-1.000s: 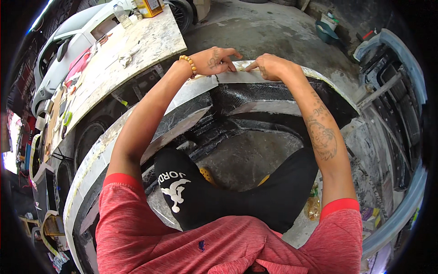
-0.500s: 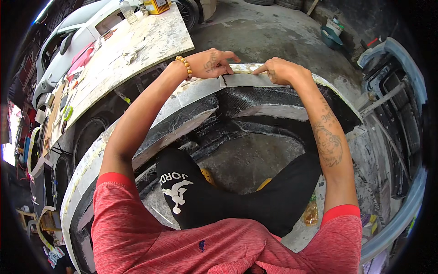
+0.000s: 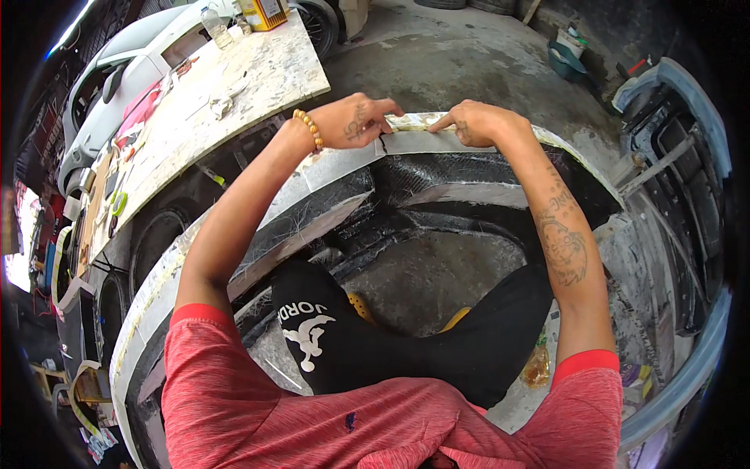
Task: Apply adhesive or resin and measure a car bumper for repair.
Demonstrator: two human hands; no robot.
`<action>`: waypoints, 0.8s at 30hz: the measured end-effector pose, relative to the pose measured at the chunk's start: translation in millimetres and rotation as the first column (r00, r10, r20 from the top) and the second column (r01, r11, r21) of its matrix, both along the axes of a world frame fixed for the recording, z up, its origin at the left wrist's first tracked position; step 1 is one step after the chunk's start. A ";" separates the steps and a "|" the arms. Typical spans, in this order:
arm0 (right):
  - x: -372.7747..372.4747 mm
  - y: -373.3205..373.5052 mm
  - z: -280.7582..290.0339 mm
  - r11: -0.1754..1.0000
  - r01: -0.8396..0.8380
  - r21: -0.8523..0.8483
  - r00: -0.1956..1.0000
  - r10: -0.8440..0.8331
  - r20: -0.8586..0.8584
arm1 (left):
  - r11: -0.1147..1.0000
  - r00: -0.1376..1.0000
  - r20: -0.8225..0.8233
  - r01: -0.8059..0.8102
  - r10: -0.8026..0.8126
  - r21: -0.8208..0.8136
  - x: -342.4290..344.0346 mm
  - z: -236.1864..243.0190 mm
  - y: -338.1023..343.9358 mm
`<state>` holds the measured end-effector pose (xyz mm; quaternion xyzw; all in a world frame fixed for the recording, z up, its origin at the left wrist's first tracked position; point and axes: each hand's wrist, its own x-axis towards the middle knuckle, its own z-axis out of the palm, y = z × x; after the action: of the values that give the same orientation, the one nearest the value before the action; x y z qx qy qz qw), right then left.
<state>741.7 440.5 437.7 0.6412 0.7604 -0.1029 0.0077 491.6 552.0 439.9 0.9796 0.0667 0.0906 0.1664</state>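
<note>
A long curved bumper-like car body panel (image 3: 367, 168) with a dark fibre inner side arches round my legs. A pale strip (image 3: 426, 141) lines its upper edge, with a dark jagged mark (image 3: 383, 145) at one spot. My left hand (image 3: 357, 121), wearing a beaded bracelet (image 3: 308, 130), rests at this edge by the mark, index finger stretched outward and another digit apart below it. Opposite, my right hand (image 3: 480, 123) presses an outstretched index finger onto the yellowish-white rim (image 3: 414, 121). Its other fingers bend down over the strip, partly hidden.
Left of the panel stands a paint-spotted table (image 3: 266, 78) with a bottle (image 3: 216, 27), a yellow box (image 3: 264, 12) and green-handled scissors (image 3: 119, 203). A white car (image 3: 129, 59) is behind it. At right lies another blue-grey panel (image 3: 703, 117); a green basin (image 3: 566, 62) stands farther back.
My left hand has shifted slightly left and down, and its fingers sit a little farther from the right index finger. My right hand stays on the rim. The whole view has shifted slightly.
</note>
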 end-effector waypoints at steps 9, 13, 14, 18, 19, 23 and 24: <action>-2.5 -1.0 2.8 1.000 0.012 -0.004 1.000 -0.012 0.001 | 0.985 0.999 -0.051 0.003 -0.012 -0.173 -0.8 7.7 21.6; -4.3 -2.9 8.6 0.998 0.048 -0.048 0.999 -0.048 0.001 | 0.958 0.990 -0.138 -0.010 -0.031 -0.286 6.7 12.0 22.3; -5.3 -2.1 8.4 0.997 0.053 -0.054 0.999 -0.053 0.006 | 0.958 0.990 -0.140 -0.014 -0.027 -0.285 4.8 12.0 22.3; 5.5 -1.2 0.3 1.000 0.010 -0.014 1.000 -0.010 0.000 | 0.948 0.993 -0.121 -0.026 -0.013 -0.318 6.5 9.9 17.6; 8.9 -1.5 -1.6 1.000 -0.004 0.009 1.000 0.004 -0.007 | 0.953 0.993 -0.121 -0.021 -0.017 -0.303 8.2 10.6 16.0; -9.4 -6.1 18.5 0.981 0.111 -0.157 0.992 -0.099 0.083 | 0.942 0.991 -0.132 -0.061 0.018 -0.330 6.7 11.4 11.8; -9.4 -7.8 19.7 0.981 0.112 -0.158 0.992 -0.100 0.082 | 0.940 0.992 -0.129 -0.049 0.005 -0.338 7.4 11.5 12.2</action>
<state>732.3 432.7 457.4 0.6815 0.7134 -0.1410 0.0825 499.0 564.2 451.5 0.9388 0.1051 0.0178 0.3276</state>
